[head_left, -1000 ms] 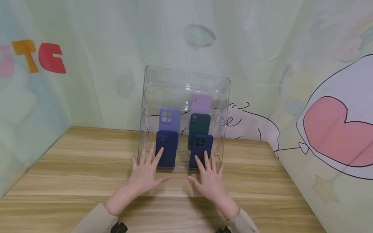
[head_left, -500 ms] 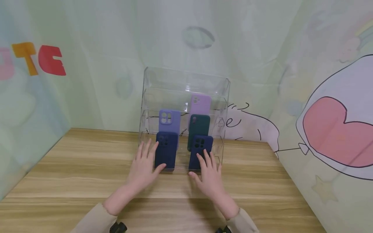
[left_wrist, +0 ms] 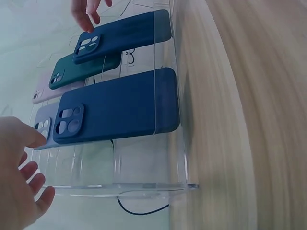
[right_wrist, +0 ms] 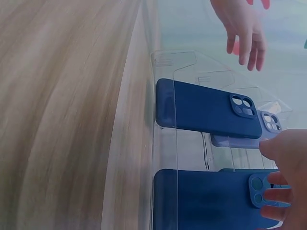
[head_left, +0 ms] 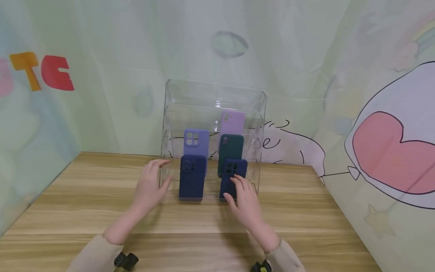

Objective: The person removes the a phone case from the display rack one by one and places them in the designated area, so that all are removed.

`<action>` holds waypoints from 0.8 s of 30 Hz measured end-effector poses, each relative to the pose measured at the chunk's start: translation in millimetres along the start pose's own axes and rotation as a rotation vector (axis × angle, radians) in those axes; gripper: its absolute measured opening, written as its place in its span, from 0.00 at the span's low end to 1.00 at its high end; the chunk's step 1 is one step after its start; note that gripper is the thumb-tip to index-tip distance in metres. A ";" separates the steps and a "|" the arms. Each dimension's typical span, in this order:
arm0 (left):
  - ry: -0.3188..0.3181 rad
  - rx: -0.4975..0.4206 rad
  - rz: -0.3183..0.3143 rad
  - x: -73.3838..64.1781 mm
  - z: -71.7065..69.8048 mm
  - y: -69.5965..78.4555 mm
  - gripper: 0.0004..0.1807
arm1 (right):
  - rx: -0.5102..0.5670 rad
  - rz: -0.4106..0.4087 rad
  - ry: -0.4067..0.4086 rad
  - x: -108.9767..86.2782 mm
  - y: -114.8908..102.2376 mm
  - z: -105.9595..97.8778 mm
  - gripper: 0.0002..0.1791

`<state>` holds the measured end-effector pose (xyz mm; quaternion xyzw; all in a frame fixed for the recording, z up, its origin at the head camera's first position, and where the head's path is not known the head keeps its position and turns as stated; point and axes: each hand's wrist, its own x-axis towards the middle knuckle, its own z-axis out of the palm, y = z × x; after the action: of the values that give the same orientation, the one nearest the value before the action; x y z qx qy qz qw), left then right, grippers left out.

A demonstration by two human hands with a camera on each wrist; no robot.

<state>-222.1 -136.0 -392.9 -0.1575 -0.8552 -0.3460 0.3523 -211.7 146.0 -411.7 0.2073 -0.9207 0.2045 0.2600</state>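
Observation:
A clear acrylic stepped rack (head_left: 214, 90) stands on the table with phone cases leaning in its tiers. Two navy phone cases, the left one (head_left: 192, 181) and the right one (head_left: 228, 185), sit in the front tier. Behind them are a periwinkle case (head_left: 200, 143), a dark green case (head_left: 235, 143) and a pink case (head_left: 234, 120). My left hand (head_left: 149, 185), fingers loosely bent, is beside the rack's left side, apart from the cases. My right hand (head_left: 245, 202) is in front of the right navy case, fingertips near its camera cutout (right_wrist: 258, 189); whether they touch it is unclear.
The wood-grain table (head_left: 292, 219) extends on both sides and in front of the rack. Behind it hangs a pale printed curtain (head_left: 129, 68) with letters and a balloon drawing. Small black devices are on both wrists, such as the left wrist camera (head_left: 125, 260).
My left hand has drawn away from the left navy case to the left, its spread fingers now bent. My right hand's fingers have bent slightly and come closer together. The cases stay in place.

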 end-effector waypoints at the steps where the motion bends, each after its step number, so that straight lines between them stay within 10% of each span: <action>1: -0.008 -0.010 -0.015 -0.1 -1.0 -1.2 0.24 | -0.003 -0.004 0.002 0.6 -0.1 -0.3 0.26; 24: -0.308 -0.531 -0.591 5.9 -25.9 -45.2 0.37 | 0.212 -0.025 0.023 17.9 -6.4 5.3 0.22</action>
<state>-236.6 -186.1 -397.2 -0.0409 -0.7873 -0.6129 0.0533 -224.6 133.2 -404.0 0.2430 -0.8882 0.2996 0.2496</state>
